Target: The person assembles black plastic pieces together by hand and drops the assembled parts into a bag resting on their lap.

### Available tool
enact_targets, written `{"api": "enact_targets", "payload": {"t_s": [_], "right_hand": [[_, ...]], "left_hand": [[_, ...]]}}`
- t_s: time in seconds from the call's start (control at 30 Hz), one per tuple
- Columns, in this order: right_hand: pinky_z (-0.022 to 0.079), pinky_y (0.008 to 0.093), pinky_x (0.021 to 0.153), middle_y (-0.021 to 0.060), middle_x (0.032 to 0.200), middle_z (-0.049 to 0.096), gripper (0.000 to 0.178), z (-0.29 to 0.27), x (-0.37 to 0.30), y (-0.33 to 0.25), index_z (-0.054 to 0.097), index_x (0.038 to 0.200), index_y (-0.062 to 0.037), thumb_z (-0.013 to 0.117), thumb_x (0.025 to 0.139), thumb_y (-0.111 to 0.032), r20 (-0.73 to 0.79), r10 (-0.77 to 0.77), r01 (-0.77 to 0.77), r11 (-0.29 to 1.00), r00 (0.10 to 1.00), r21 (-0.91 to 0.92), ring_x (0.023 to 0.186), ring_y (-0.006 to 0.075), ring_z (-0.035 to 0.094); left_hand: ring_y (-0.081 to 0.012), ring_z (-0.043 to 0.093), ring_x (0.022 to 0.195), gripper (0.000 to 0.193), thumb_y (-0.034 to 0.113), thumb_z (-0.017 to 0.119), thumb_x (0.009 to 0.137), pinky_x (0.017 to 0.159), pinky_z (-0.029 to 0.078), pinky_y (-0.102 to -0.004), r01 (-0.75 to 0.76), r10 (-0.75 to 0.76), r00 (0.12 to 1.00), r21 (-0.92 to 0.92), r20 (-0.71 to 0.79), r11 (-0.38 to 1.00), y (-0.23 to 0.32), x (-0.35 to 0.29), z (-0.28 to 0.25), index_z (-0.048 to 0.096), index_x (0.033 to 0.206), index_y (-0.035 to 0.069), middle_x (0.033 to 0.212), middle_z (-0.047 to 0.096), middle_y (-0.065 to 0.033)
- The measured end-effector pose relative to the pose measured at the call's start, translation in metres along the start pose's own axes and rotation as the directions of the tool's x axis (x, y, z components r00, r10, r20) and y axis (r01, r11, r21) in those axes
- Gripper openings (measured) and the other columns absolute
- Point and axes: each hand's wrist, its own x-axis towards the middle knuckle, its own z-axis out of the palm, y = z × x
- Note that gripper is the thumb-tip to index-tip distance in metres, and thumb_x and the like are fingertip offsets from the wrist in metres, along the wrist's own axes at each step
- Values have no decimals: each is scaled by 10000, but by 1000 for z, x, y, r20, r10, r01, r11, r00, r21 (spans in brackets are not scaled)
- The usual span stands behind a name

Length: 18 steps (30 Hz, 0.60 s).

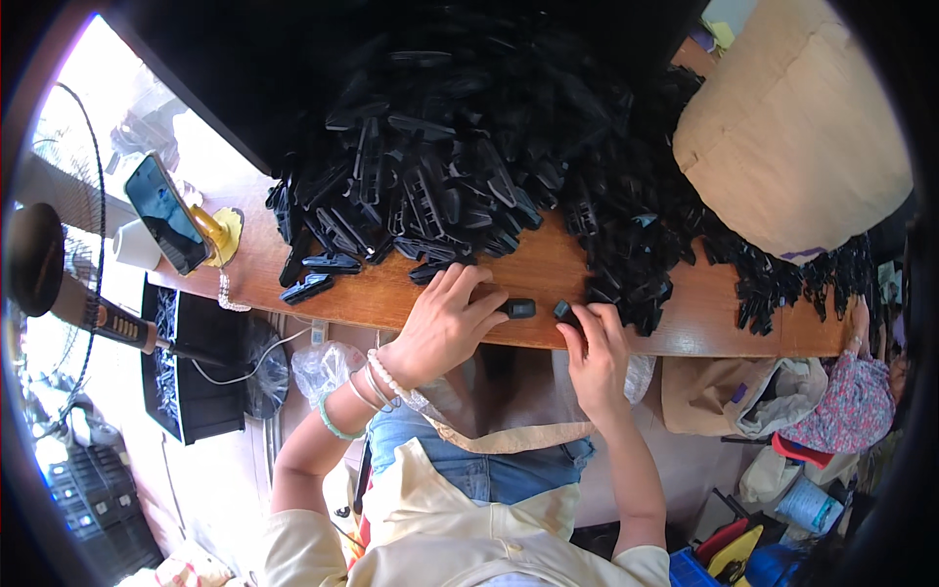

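Note:
On the near edge of a wooden table, my left hand (452,318) is closed, its thumb and fingertips gripping one end of a dark plastic piece (519,308) with a rounded end. Bracelets circle that wrist. A little to the right, my right hand (599,354) pinches a small dark piece (564,311) between thumb and forefinger; its exact shape is hard to make out. The two pieces are apart. Beyond my hands lies a large heap of long, ribbed black plastic pieces (421,196). Some loose ones (307,288) lie at its left edge.
A phone (168,213) leans on a yellow stand (227,233) at the table's left. Further left are a fan (44,259) and a black bin (196,426). A big beige cloth form (792,137) looms at the upper right. Another person's flowered clothing (843,406) shows at the right.

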Motion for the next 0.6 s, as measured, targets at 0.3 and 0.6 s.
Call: {"api": "enact_targets", "payload": {"t_s": [0.3, 0.6], "right_hand": [[464, 253, 569, 96, 898, 613, 257, -4, 28, -11, 640, 1062, 31, 723, 821, 1, 298, 20, -147, 901, 954, 409, 680, 152, 575], [450, 342, 689, 71, 906, 581, 294, 11, 29, -16, 694, 1010, 7, 751, 724, 43, 231, -57, -37, 924, 971, 381, 807, 209, 556]], "left_hand": [[-258, 589, 776, 269, 121, 778, 709, 660, 504, -351, 110, -109, 994, -119, 11, 987, -9, -19, -2, 695, 939, 10, 908, 602, -82], [-275, 603, 809, 244, 84, 732, 763, 671, 515, -362, 37, -31, 999, -243, 29, 969, -10, -16, 3, 662, 966, -33, 938, 594, -113]]}}
